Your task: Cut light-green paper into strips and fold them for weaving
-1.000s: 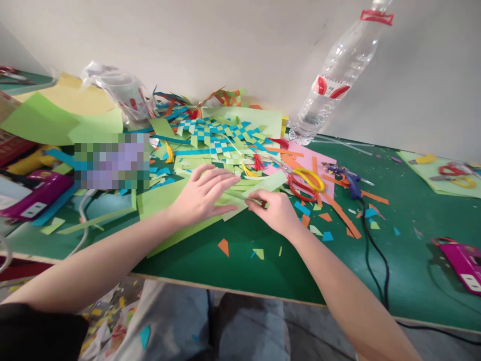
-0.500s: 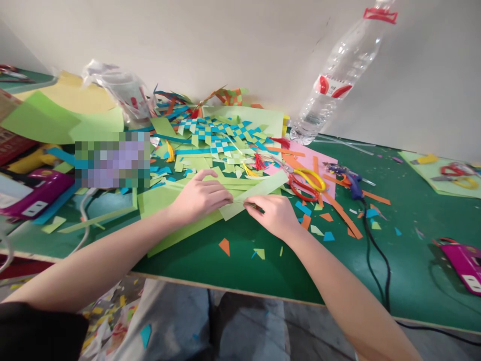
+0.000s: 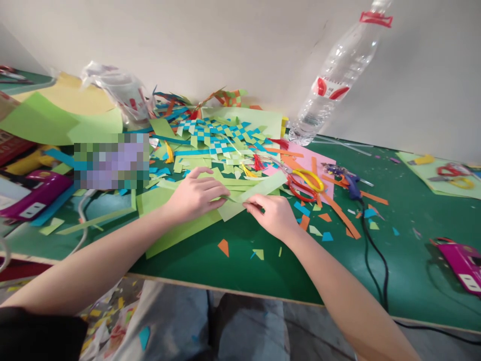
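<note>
Between my two hands is a pale green paper strip [image 3: 263,186], lying slantwise over a larger green sheet [image 3: 180,232]. My left hand [image 3: 199,195] is closed, its thumb and fingertips pinching the strip's folded edge from the left. From the right, my right hand [image 3: 272,213] pinches the same paper between thumb and forefinger. Just past my right hand lie scissors [image 3: 306,183] with red and yellow handles. Behind my hands, woven blue and green paper pieces [image 3: 221,133] lie heaped with loose strips.
A plastic bottle [image 3: 334,75] stands at the back beside a pink sheet [image 3: 306,155]. A blue glue gun [image 3: 352,186] with a black cord lies on the right. Purple boxes [image 3: 460,263] sit at both sides. A bagged cup [image 3: 130,98] stands at back left.
My left fingertips have drawn slightly left and up, away from my right fingertips, and more of the strip's edge shows between them. The whole view has shifted a little.
</note>
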Demonstrator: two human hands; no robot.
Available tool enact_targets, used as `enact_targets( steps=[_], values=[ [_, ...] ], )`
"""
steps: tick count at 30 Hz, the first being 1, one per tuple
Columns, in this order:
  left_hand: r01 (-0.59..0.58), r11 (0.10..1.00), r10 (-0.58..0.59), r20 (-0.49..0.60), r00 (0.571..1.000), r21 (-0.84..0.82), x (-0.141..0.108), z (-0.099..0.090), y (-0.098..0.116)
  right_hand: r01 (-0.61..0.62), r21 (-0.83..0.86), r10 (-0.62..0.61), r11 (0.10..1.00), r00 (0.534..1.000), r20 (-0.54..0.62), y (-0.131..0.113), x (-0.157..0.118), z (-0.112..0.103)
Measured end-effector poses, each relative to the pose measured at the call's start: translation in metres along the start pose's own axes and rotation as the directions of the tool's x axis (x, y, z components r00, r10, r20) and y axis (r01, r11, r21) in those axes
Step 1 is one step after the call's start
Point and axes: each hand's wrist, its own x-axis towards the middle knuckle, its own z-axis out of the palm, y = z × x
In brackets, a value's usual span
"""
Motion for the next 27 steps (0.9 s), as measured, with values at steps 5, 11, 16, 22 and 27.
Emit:
enact_targets(
  steps=[5,11,16,22,27],
  values=[
    [-0.086,0.995,0.085,0.017,0.996,0.056,0.002,0.000,0.002,0.021,0.008,-0.021,1.000,1.000,-0.006,-0.001,0.000,0.000],
    [-0.097,0.994,0.096,0.026,0.995,0.041,0.001,0.002,0.001,-0.028,0.108,0.024,0.994,0.999,0.043,-0.001,0.001,-0.003],
    [-0.147,0.989,0.147,0.003,0.989,0.000,-0.001,0.006,0.000,-0.004,0.123,-0.006,0.992,0.997,0.076,-0.002,0.001,-0.003],
    [-0.158,0.987,0.158,0.012,0.987,-0.038,-0.001,0.006,0.000,0.041,0.054,-0.044,0.998,0.997,0.060,-0.002,0.000,0.001],
    [-0.093,0.992,0.104,0.146,0.984,-0.081,-0.004,0.010,-0.004,0.047,0.017,-0.045,0.999,0.992,-0.119,-0.003,0.001,0.001]
  ],
)
